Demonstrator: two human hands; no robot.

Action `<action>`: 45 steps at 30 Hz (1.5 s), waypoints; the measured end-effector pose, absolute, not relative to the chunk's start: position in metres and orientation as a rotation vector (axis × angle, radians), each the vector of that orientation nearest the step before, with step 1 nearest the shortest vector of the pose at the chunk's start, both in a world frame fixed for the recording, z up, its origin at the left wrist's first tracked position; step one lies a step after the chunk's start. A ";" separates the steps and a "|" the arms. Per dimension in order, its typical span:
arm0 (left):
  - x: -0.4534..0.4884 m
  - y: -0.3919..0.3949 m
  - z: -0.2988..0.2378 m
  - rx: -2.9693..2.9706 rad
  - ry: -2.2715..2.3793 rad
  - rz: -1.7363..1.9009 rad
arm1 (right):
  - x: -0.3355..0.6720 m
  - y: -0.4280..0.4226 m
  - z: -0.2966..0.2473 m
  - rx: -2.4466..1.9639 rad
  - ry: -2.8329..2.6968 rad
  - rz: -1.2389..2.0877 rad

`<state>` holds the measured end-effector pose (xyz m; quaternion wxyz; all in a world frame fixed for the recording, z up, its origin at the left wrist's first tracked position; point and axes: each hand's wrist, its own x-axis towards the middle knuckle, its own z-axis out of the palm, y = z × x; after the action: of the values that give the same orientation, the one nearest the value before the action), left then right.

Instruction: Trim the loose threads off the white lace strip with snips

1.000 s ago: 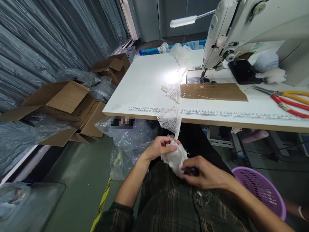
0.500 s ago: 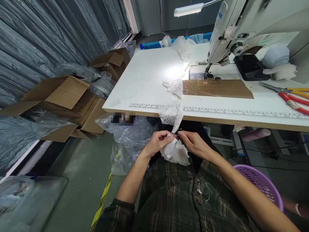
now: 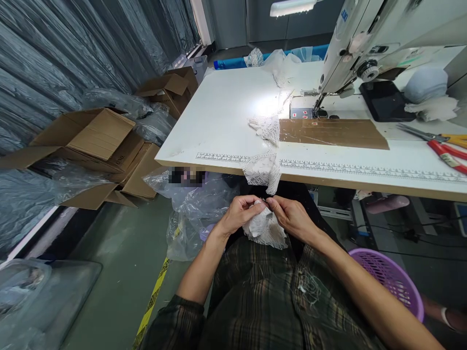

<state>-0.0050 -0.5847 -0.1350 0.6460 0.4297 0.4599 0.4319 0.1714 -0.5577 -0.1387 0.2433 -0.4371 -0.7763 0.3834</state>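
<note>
Below the table edge, over my lap, my left hand (image 3: 242, 213) pinches a bunched piece of white lace fabric (image 3: 265, 229). Close beside it, my right hand (image 3: 292, 214) is closed with thumb and fingertips together at the upper edge of the piece. Something small and dark shows between the fingertips, too small to name. Just above my hands, a white lace strip (image 3: 261, 167) hangs over the front edge of the table, its lower end apart from the piece I hold. The strip runs back across the tabletop toward the sewing machine.
A sewing machine (image 3: 346, 53) stands on the white table (image 3: 211, 116), with a brown cardboard strip (image 3: 335, 133) before it. Red-handled pliers (image 3: 447, 153) and a black tray (image 3: 386, 101) lie to the right. Cardboard boxes (image 3: 98, 136) and plastic bags (image 3: 193, 209) are left, a purple basket (image 3: 392, 277) lower right.
The hanging lace strip reached down between my hands before; now its lower end hangs free above them. My hands have barely moved, and the view has shifted slightly.
</note>
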 end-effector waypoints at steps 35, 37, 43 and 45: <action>-0.005 -0.598 -0.142 1.311 0.956 1.136 | 0.190 -0.598 -0.125 -0.874 -2.060 1.235; -0.007 -0.595 -0.143 1.124 0.784 0.950 | 0.189 -0.600 -0.124 -0.900 -2.078 1.250; -0.007 -0.598 -0.141 0.995 0.826 0.921 | 0.195 -0.597 -0.130 -0.981 -2.026 1.301; -0.008 -0.597 -0.141 0.951 0.867 0.881 | 0.197 -0.596 -0.133 -1.013 -2.001 1.297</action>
<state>-0.0084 -0.5972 -0.1406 0.7111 0.4288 0.3909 0.3970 0.1972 -0.5955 -0.1330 0.2721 -0.3763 -0.7431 0.4818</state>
